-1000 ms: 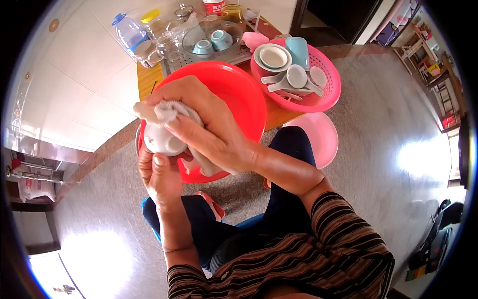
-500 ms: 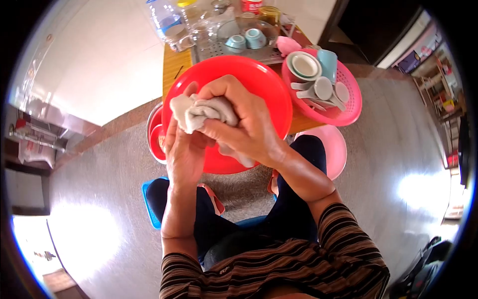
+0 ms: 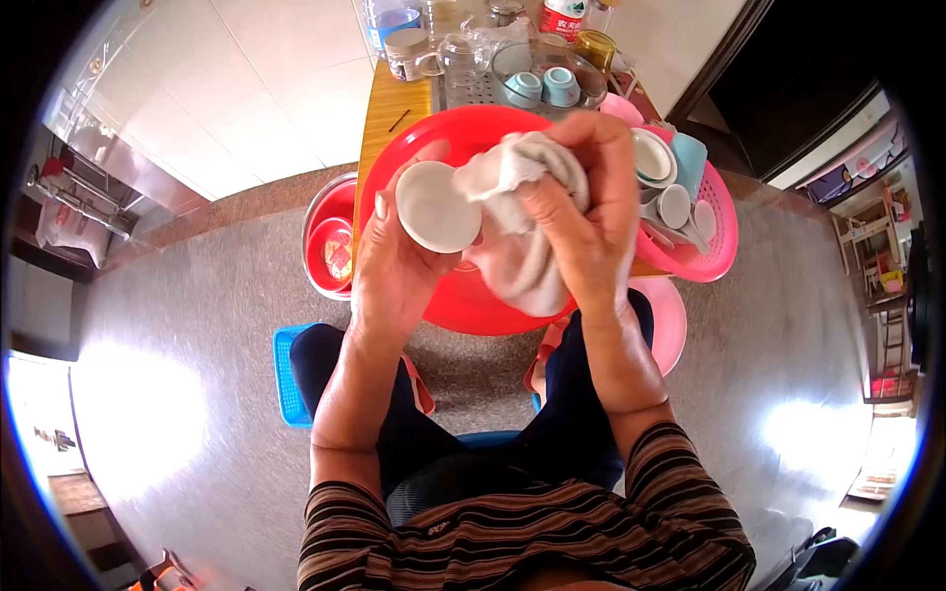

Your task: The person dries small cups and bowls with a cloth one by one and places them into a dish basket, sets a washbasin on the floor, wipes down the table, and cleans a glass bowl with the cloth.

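Observation:
A small white cup [image 3: 439, 209] sits in my left hand [image 3: 389, 251], its round mouth turned up toward me and my fingers curled around its side. My right hand [image 3: 589, 212] grips a bunched whitish cloth [image 3: 522, 266], which hangs down from the fingers and comes close to the cup's right rim. Both hands are above a large red basin [image 3: 448, 126] at the table's near edge.
On the right, a pink colander [image 3: 724, 231] holds several cups, spoons and bowls. Behind the basin, two light-blue cups [image 3: 560, 87] sit in a glass bowl [image 3: 601, 94], near jars and a glass pitcher [image 3: 463, 59]. Below are a pink basin [image 3: 670, 320] and a blue basket [image 3: 291, 379].
The cloth has come away from the left hand and moved right with my right hand, uncovering the white cup. My view has shifted slightly left.

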A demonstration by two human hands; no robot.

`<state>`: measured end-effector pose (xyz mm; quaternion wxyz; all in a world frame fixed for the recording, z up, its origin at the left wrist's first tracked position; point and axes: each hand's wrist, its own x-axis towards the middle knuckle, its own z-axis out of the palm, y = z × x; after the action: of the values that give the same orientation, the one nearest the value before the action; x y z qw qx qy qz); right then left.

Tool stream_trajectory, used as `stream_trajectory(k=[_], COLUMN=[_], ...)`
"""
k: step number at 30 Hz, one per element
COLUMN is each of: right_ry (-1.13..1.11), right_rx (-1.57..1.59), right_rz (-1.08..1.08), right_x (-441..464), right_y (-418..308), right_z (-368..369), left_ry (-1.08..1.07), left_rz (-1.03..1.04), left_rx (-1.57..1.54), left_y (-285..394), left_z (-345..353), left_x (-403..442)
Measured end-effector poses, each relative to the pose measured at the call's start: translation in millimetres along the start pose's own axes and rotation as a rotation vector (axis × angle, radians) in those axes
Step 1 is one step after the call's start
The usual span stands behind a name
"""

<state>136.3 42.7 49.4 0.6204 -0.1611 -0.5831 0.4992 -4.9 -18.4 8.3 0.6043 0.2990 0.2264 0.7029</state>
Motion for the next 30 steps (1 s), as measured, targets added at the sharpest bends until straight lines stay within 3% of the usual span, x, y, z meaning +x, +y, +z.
stream_trajectory(k=[1, 3, 5, 7, 10, 12, 15, 17, 18, 20, 21, 23, 25, 27, 29, 30], right_ry=[-0.005, -0.152, -0.135, -0.295, -0.371, -0.424, -0.424, -0.332, -0.27, -0.219, -0.19, -0.203, -0.385, -0.414, -0.458, -0.442], right_rx=[0.001, -0.633, -0.708, -0.925, -0.791, -0.674, -0.222, -0.442, -0.62, -0.706, -0.765, -0.832, -0.877, -0.786, -0.431, -0.439], right_rz=[0.0, -0.426, -0.461, -0.309, -0.17, -0.077, 0.272, -0.171, -0.294, -0.379, -0.465, -0.412, -0.219, -0.179, -0.133, -0.131], right_x=[4, 8, 2, -7, -11, -11, -7, -7, -9, -11, -12, -15, -17, -15, -10, -10], right_y=[0, 0, 1, -2, -1, -4, -11, 3, 7, 3, 1, -7, -14, -8, -3, -3], right_z=[-6, -13, -6, -2, -3, -5, -5, -3, 0, 2, 2, 1, -1, -3, -7, -7], left_ry=[0.035, 0.072, 0.007, -0.005, -0.045, -0.083, -0.103, -0.106, -0.032, 0.043, 0.057, 0.012, 0.049, 0.047, 0.012, 0.018], left_rz=[-0.012, -0.027, 0.016, 0.101, 0.3, 0.304, 0.287, 0.255, 0.219, 0.197, 0.282, 0.336, 0.357, 0.363, 0.361, 0.36], left_rx=[-0.04, -0.05, 0.107, 0.188, 0.371, 0.394, 0.419, 0.41, 0.351, 0.294, 0.34, 0.542, 0.56, 0.544, 0.549, 0.506], left_y=[-1, -4, -8, -6, -4, -5, -7, -11, -12, -12, -12, -3, -4, -3, -6, -10], left_z=[1, 0, 2, 12, 7, 8, 8, 9, 8, 4, 8, 12, 12, 11, 12, 12], left_x=[0, 1, -2, -2, 1, 0, -2, -5, -7, -10, -8, -9, -8, -6, -5, -4])
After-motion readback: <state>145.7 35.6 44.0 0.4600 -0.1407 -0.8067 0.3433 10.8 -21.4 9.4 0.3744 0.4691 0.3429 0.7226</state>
